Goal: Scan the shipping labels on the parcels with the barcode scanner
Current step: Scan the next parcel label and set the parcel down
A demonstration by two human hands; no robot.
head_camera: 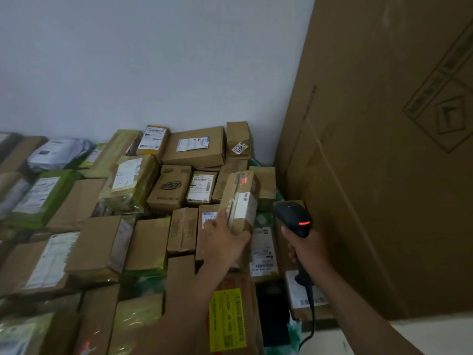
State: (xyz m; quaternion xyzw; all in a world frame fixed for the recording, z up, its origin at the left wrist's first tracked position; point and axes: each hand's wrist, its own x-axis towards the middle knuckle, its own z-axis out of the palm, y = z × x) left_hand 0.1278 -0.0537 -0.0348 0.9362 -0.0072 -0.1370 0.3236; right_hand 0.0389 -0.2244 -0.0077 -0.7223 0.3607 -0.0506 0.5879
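Pale grey wall point(153, 60) backs a floor-level heap of cardboard parcels and green mailer bags, with a very large brown carton point(384, 149) leaning at the right. At the middle, the left hand point(225, 242) grips a small tape-wrapped parcel point(240, 198), fingers wrapped round its lower end, holding it tilted above the pile with a white shipping label point(245, 206) on the side turned toward the right. Just beside it, the right hand point(307, 249) is closed round the handle of a black barcode scanner point(294, 217) (a red light glows on its head), whose cable point(311, 316) trails down. The scanner's nose seems aimed at that label, though blur makes this uncertain. Nearer the camera lies a box with a yellow label point(227, 320).
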